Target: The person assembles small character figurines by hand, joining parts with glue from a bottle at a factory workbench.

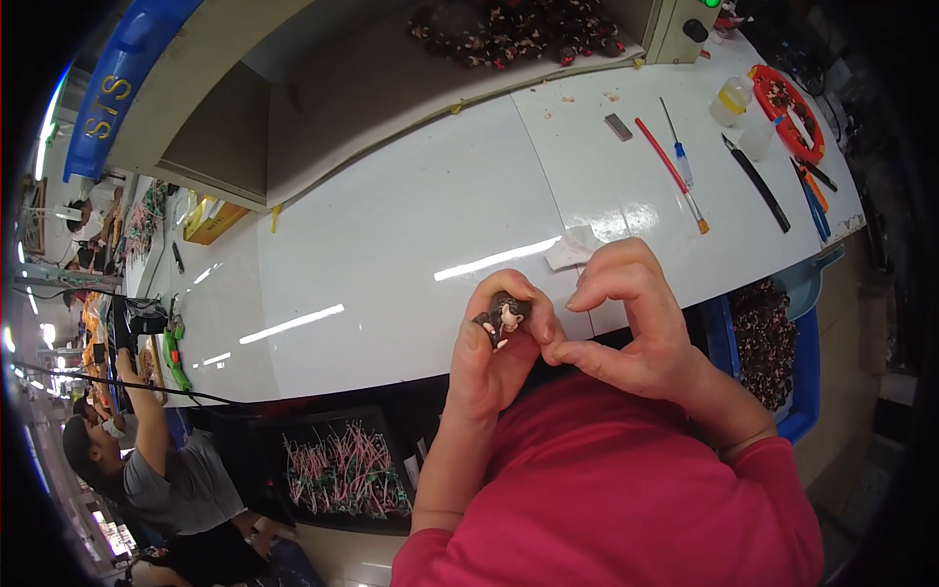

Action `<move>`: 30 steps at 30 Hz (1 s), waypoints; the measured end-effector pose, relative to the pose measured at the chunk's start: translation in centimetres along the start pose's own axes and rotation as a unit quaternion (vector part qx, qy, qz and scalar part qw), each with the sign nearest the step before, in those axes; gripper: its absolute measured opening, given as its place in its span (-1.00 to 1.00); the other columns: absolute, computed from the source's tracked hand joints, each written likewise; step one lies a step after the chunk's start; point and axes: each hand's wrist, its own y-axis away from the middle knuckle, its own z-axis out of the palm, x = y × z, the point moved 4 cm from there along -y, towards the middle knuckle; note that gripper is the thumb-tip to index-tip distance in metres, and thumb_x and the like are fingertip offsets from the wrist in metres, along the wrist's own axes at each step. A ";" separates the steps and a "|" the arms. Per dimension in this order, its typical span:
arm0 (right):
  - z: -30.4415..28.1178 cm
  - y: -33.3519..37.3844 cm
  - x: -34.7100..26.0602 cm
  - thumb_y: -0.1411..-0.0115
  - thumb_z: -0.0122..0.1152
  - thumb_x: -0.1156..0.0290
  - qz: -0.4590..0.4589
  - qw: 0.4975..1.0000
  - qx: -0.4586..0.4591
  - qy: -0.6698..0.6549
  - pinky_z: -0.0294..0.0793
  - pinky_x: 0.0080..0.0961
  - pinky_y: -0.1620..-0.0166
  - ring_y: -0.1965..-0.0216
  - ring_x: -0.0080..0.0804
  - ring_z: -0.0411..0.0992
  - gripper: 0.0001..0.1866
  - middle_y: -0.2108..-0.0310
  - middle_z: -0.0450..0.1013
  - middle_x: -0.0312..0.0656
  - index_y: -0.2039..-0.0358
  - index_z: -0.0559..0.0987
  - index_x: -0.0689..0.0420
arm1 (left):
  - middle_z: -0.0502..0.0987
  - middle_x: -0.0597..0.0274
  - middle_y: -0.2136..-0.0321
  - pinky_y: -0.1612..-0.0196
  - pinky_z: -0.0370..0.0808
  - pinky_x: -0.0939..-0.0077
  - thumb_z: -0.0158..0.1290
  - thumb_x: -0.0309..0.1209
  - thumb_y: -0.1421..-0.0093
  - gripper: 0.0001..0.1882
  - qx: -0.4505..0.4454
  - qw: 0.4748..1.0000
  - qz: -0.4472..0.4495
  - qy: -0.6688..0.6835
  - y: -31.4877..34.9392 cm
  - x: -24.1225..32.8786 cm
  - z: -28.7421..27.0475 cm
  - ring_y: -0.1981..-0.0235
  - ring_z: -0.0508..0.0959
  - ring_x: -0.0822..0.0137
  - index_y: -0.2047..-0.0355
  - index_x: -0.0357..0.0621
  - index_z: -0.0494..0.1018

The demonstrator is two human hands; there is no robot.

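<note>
From where I stand, the figure (508,315), small, brown and cream, sits snugly inside the left hand (489,360). That hand is closed around it, the thumb along its left side and the forefinger arched over its top, so that its front shows in the opening between them. It is held up near the table's edge, just in front of the red shirt (626,479).

The right hand (636,333) is right beside it, forefinger and thumb spread apart, with the thumb tip at the left hand's fingers; I can't tell whether they touch. The figure lies outside that gap, to its left. Beyond the hands, a tissue (572,248) rests on the white table (391,215), with a brush (665,157) and a knife (758,186) farther right.
</note>
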 end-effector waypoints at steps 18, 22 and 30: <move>0.4 -0.2 1.5 0.24 0.37 0.67 -0.082 0.988 0.007 0.128 0.36 -0.46 0.20 0.25 -0.31 0.33 -0.44 0.26 0.36 -0.25 0.16 0.41 0.07 | 0.38 0.17 0.34 0.31 0.37 0.55 0.10 -0.34 -0.15 -0.60 0.022 0.881 0.090 -0.464 -1.2 -0.9 0.1 0.39 0.40 0.38 0.05 -0.22 0.28; 0.7 0.3 2.2 0.22 0.37 0.66 -0.085 0.987 0.008 0.136 0.35 -0.45 0.21 0.26 -0.31 0.33 -0.44 0.27 0.37 -0.25 0.15 0.40 0.07 | 0.39 0.12 0.35 0.37 0.40 0.48 0.12 -0.37 -0.13 -0.60 0.047 0.872 0.062 -0.483 -1.2 -1.4 0.3 0.41 0.43 0.28 0.07 -0.19 0.29; 1.4 0.5 3.3 0.16 0.34 0.62 -0.069 0.989 -0.006 0.131 0.33 -0.42 0.19 0.27 -0.28 0.32 -0.49 0.29 0.37 -0.22 0.16 0.38 0.09 | 0.41 0.12 0.39 0.44 0.42 0.43 0.13 -0.32 -0.12 -0.63 0.065 0.835 0.070 -0.542 -1.4 -1.6 -0.1 0.47 0.47 0.20 0.13 -0.19 0.31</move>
